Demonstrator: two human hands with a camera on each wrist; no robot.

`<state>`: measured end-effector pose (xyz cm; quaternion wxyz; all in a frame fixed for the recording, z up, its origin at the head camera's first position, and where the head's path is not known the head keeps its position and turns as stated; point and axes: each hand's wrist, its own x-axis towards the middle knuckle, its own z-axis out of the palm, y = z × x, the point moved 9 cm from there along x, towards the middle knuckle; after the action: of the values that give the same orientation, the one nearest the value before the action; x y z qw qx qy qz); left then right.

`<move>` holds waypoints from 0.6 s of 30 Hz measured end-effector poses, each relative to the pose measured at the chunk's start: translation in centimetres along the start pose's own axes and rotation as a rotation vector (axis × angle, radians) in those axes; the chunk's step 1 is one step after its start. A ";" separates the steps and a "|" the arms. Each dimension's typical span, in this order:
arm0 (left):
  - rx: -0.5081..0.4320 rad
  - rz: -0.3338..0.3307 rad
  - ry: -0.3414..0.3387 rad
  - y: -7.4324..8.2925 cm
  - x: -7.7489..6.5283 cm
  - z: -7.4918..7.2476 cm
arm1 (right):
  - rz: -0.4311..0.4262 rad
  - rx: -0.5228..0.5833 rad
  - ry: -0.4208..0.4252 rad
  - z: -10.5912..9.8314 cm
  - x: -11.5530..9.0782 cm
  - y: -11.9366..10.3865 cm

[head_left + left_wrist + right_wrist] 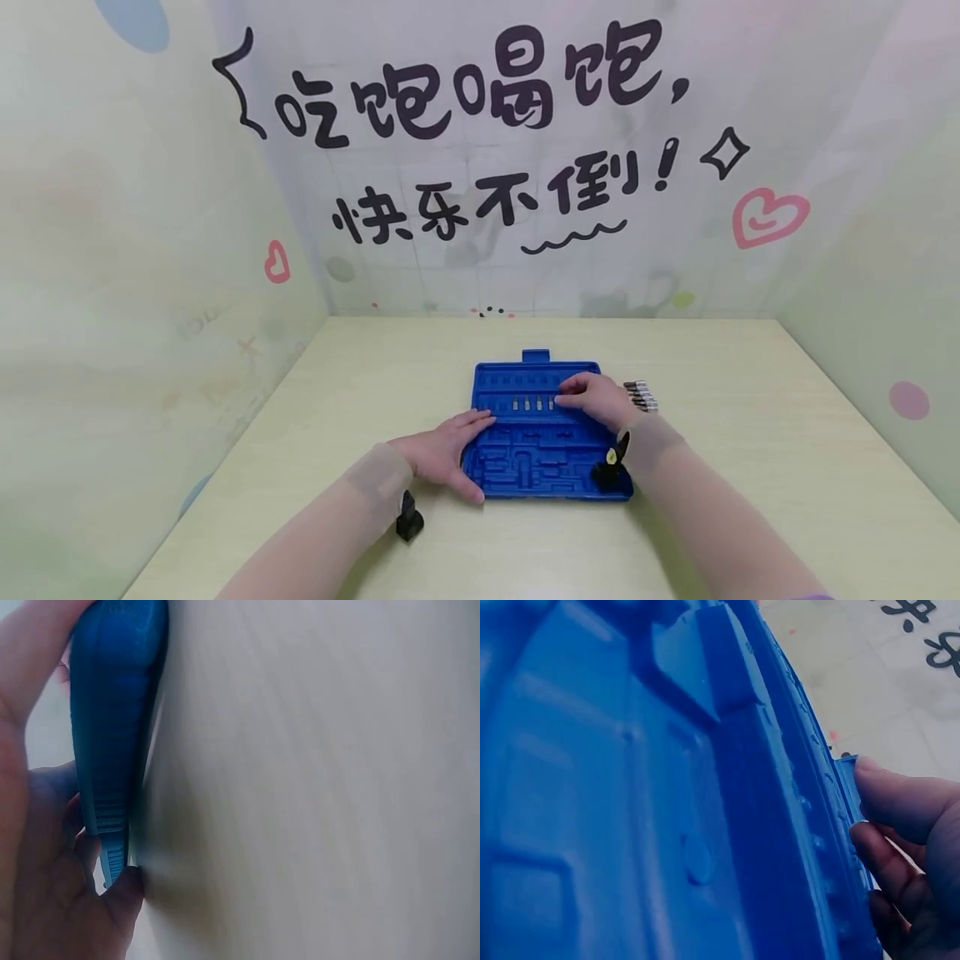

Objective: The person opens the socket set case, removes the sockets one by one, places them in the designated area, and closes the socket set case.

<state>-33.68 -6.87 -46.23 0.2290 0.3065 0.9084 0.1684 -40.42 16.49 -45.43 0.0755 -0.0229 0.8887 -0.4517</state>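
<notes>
A blue plastic tool case point(555, 492) lies unfolded flat on the table. Several small silver bits point(527, 403) stand in a row in its upper half. My left hand point(442, 450) rests spread along the case's left side, thumb by the front corner and fingertips over the edge. In the left wrist view, that hand point(67, 892) lies against the ribbed case wall point(112, 742). My right hand point(600, 398) reaches over the upper half, thumb tip right at the row's rightmost bit. The right wrist view shows its thumb point(900, 795) and index fingertip apart, nothing visible between them.
More silver bits with dark ends point(641, 396) lie on the table point(750, 467) right of the case, partly behind my right hand. A latch tab point(536, 355) sticks out at the case's far edge. Printed walls point(480, 275) enclose the table at the back and sides.
</notes>
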 end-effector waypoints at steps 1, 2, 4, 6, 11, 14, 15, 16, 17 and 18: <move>0.003 0.000 0.000 0.0 0.0 0.0 | 0.009 -0.003 0.002 0.1 0.0 0.2; 0.003 0.001 0.002 0.0 0.0 0.0 | 0.015 -0.011 0.005 0.1 0.0 0.4; -0.001 0.003 0.004 0.0 0.1 0.0 | 0.020 -0.043 0.010 0.1 0.1 0.6; -0.005 0.007 0.006 0.0 0.1 -0.1 | 0.022 -0.089 0.011 0.2 0.1 0.7; -0.008 0.013 0.011 0.0 0.2 0.0 | 0.041 -0.187 0.015 0.3 0.1 0.3; -0.003 0.016 0.014 0.0 0.3 0.0 | 0.069 -0.191 0.018 0.4 0.0 0.0; -0.004 0.016 0.014 0.0 0.3 0.0 | 0.082 -0.183 0.019 0.5 -0.1 0.0; -0.005 0.016 0.013 0.1 0.2 0.0 | 0.092 -0.174 0.017 0.6 -0.1 -0.1; -0.006 0.014 0.011 0.1 0.2 0.0 | 0.099 -0.170 0.016 0.6 -0.2 -0.1; -0.006 0.013 0.009 0.1 0.2 0.0 | 0.113 -0.164 0.016 0.7 -0.2 -0.1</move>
<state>-33.81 -6.68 -46.27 0.2247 0.3107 0.9070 0.1740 -40.14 15.90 -45.76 0.0918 0.0247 0.9231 -0.3727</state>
